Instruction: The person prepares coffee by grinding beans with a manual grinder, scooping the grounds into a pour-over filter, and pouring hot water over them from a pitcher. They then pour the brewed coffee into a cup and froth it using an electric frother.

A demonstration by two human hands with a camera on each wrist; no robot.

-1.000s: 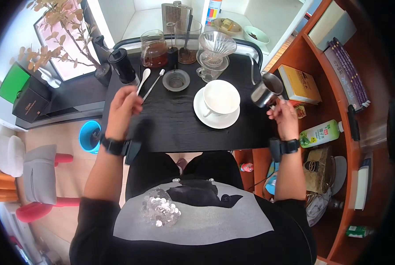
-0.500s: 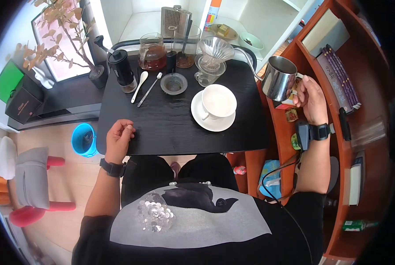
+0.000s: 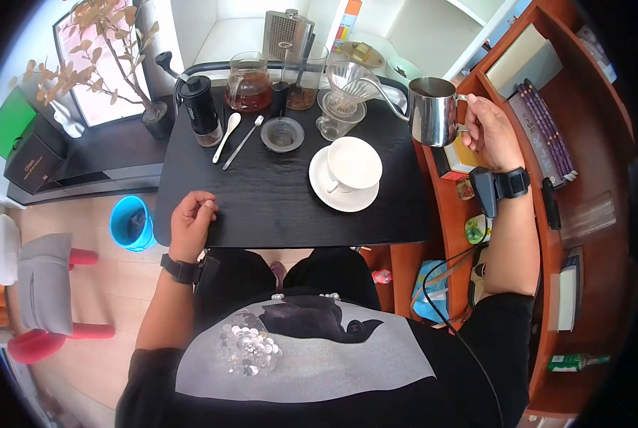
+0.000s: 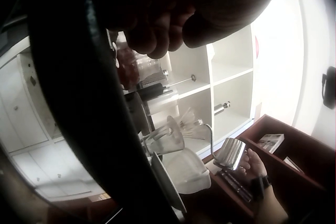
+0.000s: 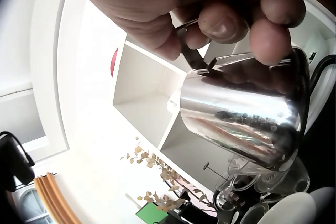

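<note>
My right hand (image 3: 494,132) grips the handle of a steel gooseneck kettle (image 3: 433,118), held upright off the table's right side. Its thin spout points left and overlaps the ribbed clear coffee dripper (image 3: 356,82), which sits on a glass server (image 3: 339,118). In the right wrist view, curled fingers (image 5: 223,22) show at the handle of the shiny kettle (image 5: 236,113). Near the table's front left edge my left hand (image 3: 192,225) rests with loosely curled fingers, holding nothing. Between the hands, a white cup (image 3: 355,164) stands on a saucer (image 3: 326,191).
A white spoon (image 3: 226,138) and a thin metal spoon (image 3: 242,145) lie beside a round grey dish (image 3: 282,134). Behind them stand a black hand grinder (image 3: 203,114) and a glass pot (image 3: 249,89) of reddish-brown liquid. Wooden shelves (image 3: 469,85) border the right side.
My left hand has drawn back from the white spoon to the table's front left. My right hand has lifted the kettle, moving it out to the right, then slightly back left and up.
</note>
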